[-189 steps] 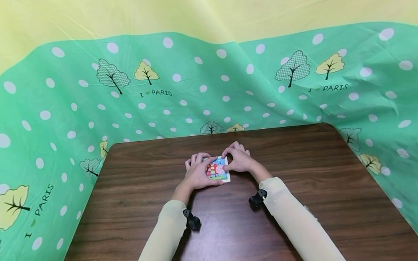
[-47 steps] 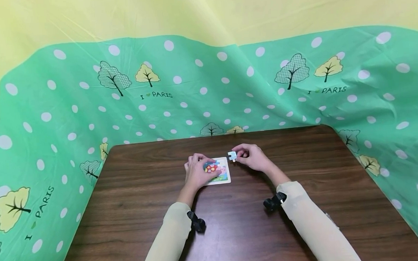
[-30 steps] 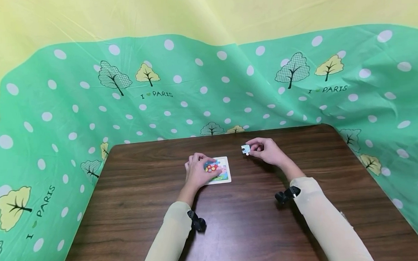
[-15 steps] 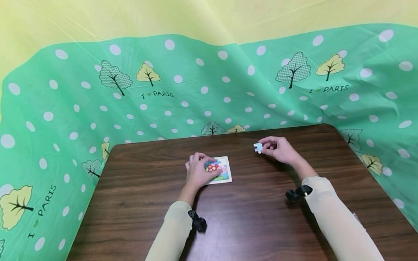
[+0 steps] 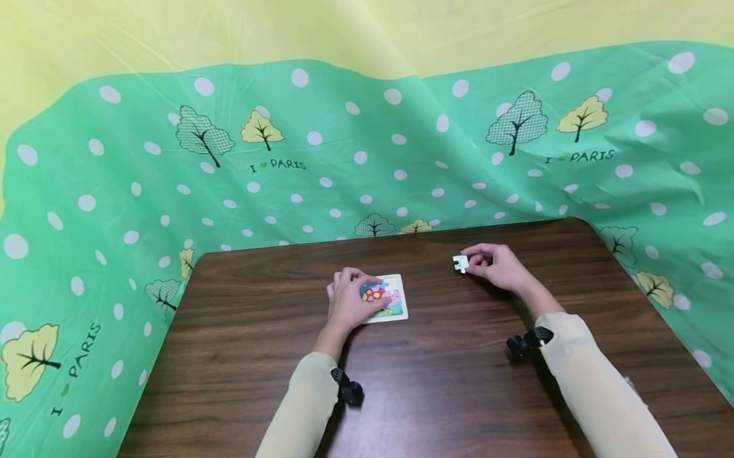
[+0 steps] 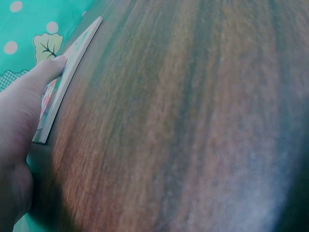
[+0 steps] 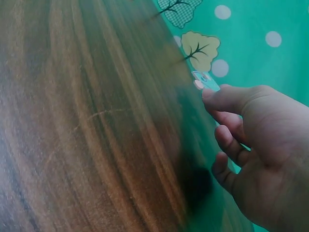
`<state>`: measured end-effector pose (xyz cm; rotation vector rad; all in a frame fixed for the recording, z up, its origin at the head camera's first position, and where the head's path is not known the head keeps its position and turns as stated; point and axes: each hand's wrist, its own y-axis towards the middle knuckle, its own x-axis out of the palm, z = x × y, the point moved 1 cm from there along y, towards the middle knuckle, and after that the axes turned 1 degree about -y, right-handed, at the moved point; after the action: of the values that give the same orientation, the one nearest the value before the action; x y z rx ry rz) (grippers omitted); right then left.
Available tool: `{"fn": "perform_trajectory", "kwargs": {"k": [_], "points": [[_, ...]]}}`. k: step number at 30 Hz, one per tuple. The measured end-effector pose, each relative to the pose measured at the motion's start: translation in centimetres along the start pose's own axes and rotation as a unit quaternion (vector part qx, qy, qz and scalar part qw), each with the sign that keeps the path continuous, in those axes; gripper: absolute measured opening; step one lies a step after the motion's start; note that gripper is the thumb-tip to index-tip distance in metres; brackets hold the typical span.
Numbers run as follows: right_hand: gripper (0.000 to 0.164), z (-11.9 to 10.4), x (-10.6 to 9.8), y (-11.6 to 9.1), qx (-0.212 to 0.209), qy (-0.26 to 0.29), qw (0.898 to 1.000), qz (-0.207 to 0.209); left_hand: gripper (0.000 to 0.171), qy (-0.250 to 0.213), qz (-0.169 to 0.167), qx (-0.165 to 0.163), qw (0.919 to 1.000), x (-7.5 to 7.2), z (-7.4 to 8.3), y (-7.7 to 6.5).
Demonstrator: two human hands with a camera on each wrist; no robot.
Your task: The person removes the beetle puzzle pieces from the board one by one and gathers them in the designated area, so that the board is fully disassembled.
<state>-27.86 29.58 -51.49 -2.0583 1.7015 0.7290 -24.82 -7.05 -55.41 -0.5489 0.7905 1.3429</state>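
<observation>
In the head view, a small jigsaw puzzle in a white frame lies flat on the table, showing a red spotted shape on blue and green. At its upper right the surface looks pale, without picture. My left hand holds its left side, hiding that part; in the left wrist view the thumb lies over the puzzle. Farther right, my right hand pinches a pale blue-and-white jigsaw piece between thumb and fingers. The piece juts past the fingertips in the right wrist view, its lower part hidden.
The dark wood-grain table has a back edge against a green and yellow curtain printed with dots and trees. A black camera sits at each wrist: left camera, right camera.
At first both hands were at the puzzle. My right hand then came away with the jigsaw piece and moved right, slowing in the last half second. The left hand stays on the puzzle.
</observation>
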Motion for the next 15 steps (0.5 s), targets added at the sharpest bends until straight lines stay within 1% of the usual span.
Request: {"fn": "perform_trajectory", "kwargs": {"k": [6, 11, 15], "points": [[0.032, 0.6, 0.0, -0.1, 0.004, -0.003, 1.0, 0.002, 0.052, 0.005, 0.0, 0.001, 1.0, 0.1, 0.0, 0.0], [0.03, 1.2, 0.0, 0.1, 0.024, -0.016, 1.0, 0.003, 0.052, 0.001, -0.002, -0.003, 1.0, 0.1, 0.0, 0.0], [0.031, 1.4, -0.1, 0.3, 0.04, -0.029, 0.999, -0.008, 0.053, 0.0, 0.0, -0.003, 1.0, 0.1, -0.1, 0.1]]}}
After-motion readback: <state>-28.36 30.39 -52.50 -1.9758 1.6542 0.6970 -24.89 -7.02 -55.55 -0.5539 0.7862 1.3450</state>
